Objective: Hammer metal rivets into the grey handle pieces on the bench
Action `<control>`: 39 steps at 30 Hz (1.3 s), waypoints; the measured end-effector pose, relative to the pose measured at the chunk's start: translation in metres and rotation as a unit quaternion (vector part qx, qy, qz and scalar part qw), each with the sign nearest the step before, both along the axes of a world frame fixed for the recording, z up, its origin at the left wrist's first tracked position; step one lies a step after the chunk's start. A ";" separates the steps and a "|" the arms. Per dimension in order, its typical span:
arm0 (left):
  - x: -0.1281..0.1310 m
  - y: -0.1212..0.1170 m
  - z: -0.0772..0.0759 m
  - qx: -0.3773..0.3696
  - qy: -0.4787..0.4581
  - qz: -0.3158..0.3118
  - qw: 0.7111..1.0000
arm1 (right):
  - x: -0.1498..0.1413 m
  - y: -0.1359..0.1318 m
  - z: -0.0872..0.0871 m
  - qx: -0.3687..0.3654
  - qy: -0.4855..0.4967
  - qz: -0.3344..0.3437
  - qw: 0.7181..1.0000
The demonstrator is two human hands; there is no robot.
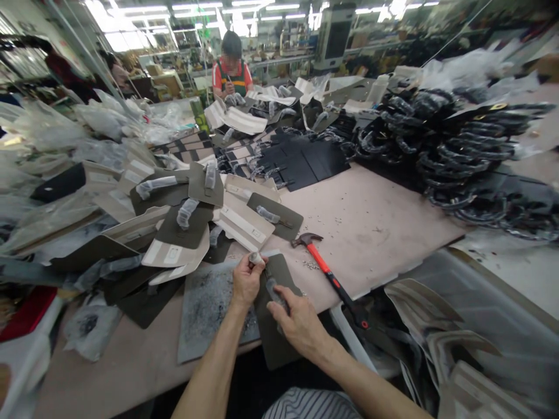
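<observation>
An olive-grey bag panel (273,343) lies at the table's front edge, partly over a scuffed grey slab (196,331). Fixed to this panel is a handle (273,285) wrapped in clear plastic. My right hand (301,323) is closed around the handle's near part, its fingers partly hiding it. At the panel's far end, my left hand (247,282) pinches a short, pale, cylindrical piece (255,258), whose kind I cannot make out. To the right rests a claw hammer (325,267) with a red and black grip. Small metal bits (311,265) are scattered beside its head.
More panels with wrapped handles (183,224) pile up at the left. Black panels (301,157) and a heap of wrapped black handles (463,139) stand farther back and right. A bin (493,291) holds pale-backed pieces at front right. Another person (231,73) sits across the table.
</observation>
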State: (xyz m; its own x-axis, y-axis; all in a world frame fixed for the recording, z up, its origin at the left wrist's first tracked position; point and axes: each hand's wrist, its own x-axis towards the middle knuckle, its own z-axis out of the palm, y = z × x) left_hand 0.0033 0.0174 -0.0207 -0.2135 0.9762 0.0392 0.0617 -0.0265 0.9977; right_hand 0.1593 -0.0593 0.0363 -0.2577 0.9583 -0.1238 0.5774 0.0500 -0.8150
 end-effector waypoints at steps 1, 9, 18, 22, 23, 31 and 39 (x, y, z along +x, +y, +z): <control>0.000 0.000 -0.002 0.001 0.006 -0.006 1.000 | 0.002 0.000 -0.002 0.005 0.014 -0.003 1.000; -0.001 -0.002 -0.004 -0.003 0.001 -0.021 1.000 | 0.064 0.033 -0.031 0.173 -0.150 -0.119 0.966; 0.000 -0.001 -0.007 -0.004 0.004 -0.020 1.000 | 0.109 0.060 -0.050 0.048 -0.370 -0.085 0.924; 0.001 -0.001 -0.006 0.000 0.011 -0.021 1.000 | 0.108 0.067 -0.045 0.003 -0.310 -0.087 0.947; 0.001 -0.001 -0.006 0.000 0.015 -0.023 1.000 | 0.109 0.069 -0.043 -0.019 -0.261 -0.101 0.960; 0.008 -0.009 0.001 0.052 0.193 -0.031 0.979 | 0.092 0.070 -0.005 -0.271 0.094 -0.095 0.953; 0.010 -0.011 0.000 0.065 0.213 -0.037 0.974 | 0.078 0.049 0.052 0.132 -0.109 0.037 0.985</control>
